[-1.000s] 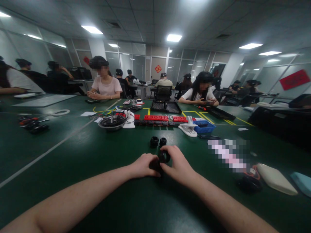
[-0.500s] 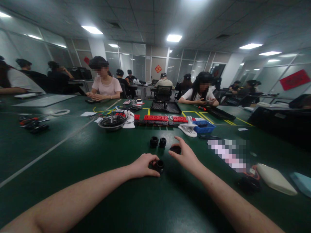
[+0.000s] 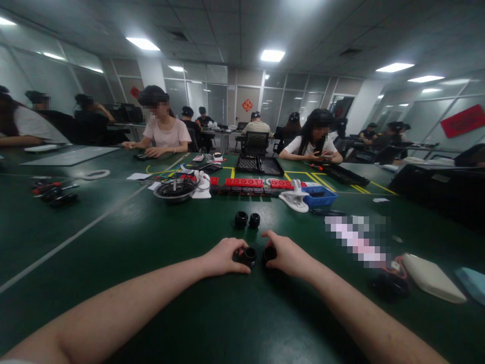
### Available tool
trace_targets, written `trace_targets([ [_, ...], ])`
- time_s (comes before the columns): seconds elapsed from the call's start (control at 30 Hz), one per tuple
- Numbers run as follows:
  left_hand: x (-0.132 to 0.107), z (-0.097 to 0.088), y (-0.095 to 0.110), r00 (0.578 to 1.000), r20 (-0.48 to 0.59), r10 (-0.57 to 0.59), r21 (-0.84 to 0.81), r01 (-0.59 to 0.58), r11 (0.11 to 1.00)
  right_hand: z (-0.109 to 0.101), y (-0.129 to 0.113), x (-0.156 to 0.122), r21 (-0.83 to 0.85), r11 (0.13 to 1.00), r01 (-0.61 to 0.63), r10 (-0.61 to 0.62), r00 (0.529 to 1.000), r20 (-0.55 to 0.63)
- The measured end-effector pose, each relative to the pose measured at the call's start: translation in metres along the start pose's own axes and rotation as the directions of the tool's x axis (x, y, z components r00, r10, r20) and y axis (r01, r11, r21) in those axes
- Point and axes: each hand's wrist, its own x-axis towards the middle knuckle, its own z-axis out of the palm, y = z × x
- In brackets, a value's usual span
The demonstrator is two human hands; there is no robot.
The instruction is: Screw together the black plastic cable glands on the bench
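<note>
My left hand (image 3: 229, 255) is closed around a black cable gland (image 3: 249, 256), its round opening facing up, low over the green table. Just to the right, my right hand (image 3: 286, 253) pinches another black round piece (image 3: 269, 253), which looks like a cable gland part; the fingers partly cover it. A small gap separates the two held pieces. Beyond my hands, two more black cable glands stand side by side on the table, a larger one (image 3: 241, 219) on the left and a smaller one (image 3: 254, 220) on the right.
Red and black socket strips (image 3: 244, 183) lie across the table between two white clip bases. A bowl of cables (image 3: 175, 189) is at left and a blue bin (image 3: 320, 196) at right. Tools (image 3: 56, 192) lie far left, a cream pouch (image 3: 434, 278) right. People sit opposite.
My right hand has moved down and slightly left with its black piece, bringing it beside the cable gland in my left hand. The left hand has stayed almost in place.
</note>
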Motion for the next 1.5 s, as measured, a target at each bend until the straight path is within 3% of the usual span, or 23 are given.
trace_targets([
  [0.2,0.001,0.002,-0.002,1.0,-0.011,0.005,0.012,-0.005,1.0,-0.002,-0.003,0.0,-0.089,0.996,-0.01,0.011,1.0,0.015],
  [0.37,0.001,0.005,-0.004,0.993,-0.12,-0.021,0.109,0.034,0.993,-0.002,-0.002,0.003,-0.146,0.989,-0.021,0.028,0.999,0.047],
  [0.5,0.001,0.005,-0.003,0.991,-0.129,-0.044,0.12,0.06,0.991,-0.004,0.0,0.005,-0.19,0.982,0.0,0.01,0.999,0.049],
  [0.77,0.002,0.009,-0.01,0.982,-0.188,0.018,0.138,0.008,0.99,-0.005,-0.017,0.0,-0.197,0.975,0.107,-0.113,0.993,-0.02],
  [0.93,0.0,0.011,-0.016,0.943,-0.316,0.104,0.032,-0.099,0.995,0.011,-0.031,-0.001,-0.275,0.919,0.283,-0.322,0.94,-0.11],
  [1.13,0.001,0.012,-0.019,0.887,-0.461,0.004,-0.122,-0.067,0.99,0.022,-0.036,0.0,-0.336,0.873,0.354,-0.406,0.909,-0.097],
  [1.37,0.003,0.011,-0.015,0.903,-0.429,0.0,-0.121,-0.058,0.991,0.021,-0.056,-0.025,-0.258,0.881,0.397,-0.405,0.914,0.023],
  [1.5,0.003,0.012,-0.017,0.919,-0.395,-0.007,-0.118,-0.043,0.992,0.017,-0.054,-0.054,-0.191,0.909,0.371,-0.365,0.929,0.067],
])
